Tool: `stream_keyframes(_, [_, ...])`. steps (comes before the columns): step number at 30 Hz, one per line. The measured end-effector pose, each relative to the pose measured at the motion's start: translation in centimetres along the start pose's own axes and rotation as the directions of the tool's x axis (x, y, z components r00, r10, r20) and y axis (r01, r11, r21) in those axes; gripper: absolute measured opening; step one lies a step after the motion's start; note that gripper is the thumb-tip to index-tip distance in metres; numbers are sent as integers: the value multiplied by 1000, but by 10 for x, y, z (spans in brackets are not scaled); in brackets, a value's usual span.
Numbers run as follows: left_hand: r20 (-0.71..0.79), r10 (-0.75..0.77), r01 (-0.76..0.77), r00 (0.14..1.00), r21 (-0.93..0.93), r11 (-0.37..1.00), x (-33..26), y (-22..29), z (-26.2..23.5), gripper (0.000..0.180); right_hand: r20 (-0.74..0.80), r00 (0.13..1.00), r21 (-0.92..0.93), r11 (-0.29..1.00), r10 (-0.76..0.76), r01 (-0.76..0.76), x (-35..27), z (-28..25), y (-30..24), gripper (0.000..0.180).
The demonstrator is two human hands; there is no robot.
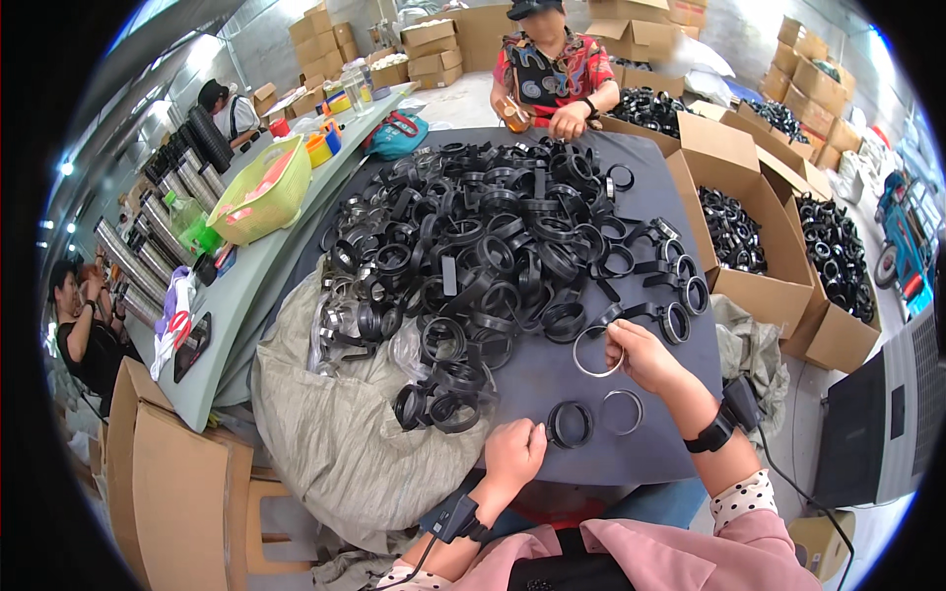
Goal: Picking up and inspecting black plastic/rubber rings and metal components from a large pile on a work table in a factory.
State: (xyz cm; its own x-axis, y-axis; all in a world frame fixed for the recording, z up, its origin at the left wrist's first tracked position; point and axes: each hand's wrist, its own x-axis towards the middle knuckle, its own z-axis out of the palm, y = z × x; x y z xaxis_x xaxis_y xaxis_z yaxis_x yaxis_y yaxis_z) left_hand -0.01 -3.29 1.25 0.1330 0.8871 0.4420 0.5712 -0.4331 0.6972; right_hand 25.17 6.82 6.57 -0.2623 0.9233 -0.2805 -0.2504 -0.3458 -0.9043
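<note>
Pinching a metal ring (597,351) in right hand (641,355), left hand (514,453) gripping black ring (570,425), cardboard box (754,286) holding black rings.

Far across the dark table (650,197), a person in a red patterned shirt (552,69) facing this way. Right of the table, open cardboard boxes (749,236) full of black rings. Left, a pale green bench (246,286) bearing a yellow-green basket (261,192), with metal cylinders (148,246) beyond. Near left, a grey sack (335,433) slumped against the table edge.
</note>
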Motion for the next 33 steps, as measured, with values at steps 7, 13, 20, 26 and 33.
stream_keyframes(7, [7,-8,8,1000,-6,1000,3,4,-4,31,121,993,238,971,-14,-15,-30,0,-18,21])
stream_keyframes(13, [10,-2,2,1000,4,1000,3,3,-4,31,-13,989,271,952,-147,145,-65,0,-26,24])
stream_keyframes(20, [8,3,-3,1000,20,1000,0,1,-5,29,-70,767,-997,32,-637,-65,-103,-33,-29,17])
stream_keyframes(26, [-5,30,-30,1000,-23,999,2,1,0,27,-96,836,-911,-290,-540,-292,-110,-47,26,22])
stream_keyframes(33, [10,9,-9,1000,22,1000,0,0,-3,28,76,881,-994,-108,-466,29,-130,-57,7,60])
